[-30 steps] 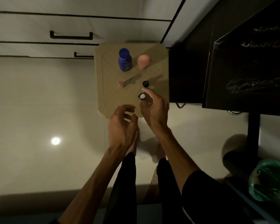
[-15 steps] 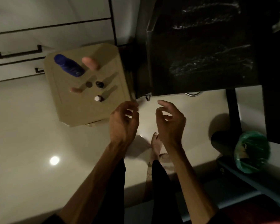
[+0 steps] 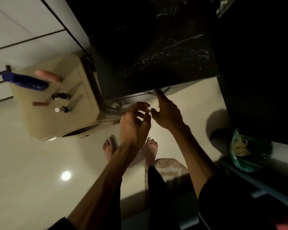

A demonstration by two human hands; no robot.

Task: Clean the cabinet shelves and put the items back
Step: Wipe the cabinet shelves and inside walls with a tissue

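Both hands are raised in front of the dark cabinet (image 3: 156,47), empty. Left hand (image 3: 134,125): fingers loosely curled, holding nothing. Right hand (image 3: 167,112): fingers extended and relaxed, fingertips close to the cabinet's lower edge; contact cannot be determined. The items stand on a stool (image 3: 40,120) well to the left of both hands: blue bottle (image 3: 25,81), pink bottle (image 3: 47,75), two small dark bottles (image 3: 61,96) (image 3: 63,109), a slim tube (image 3: 40,103).
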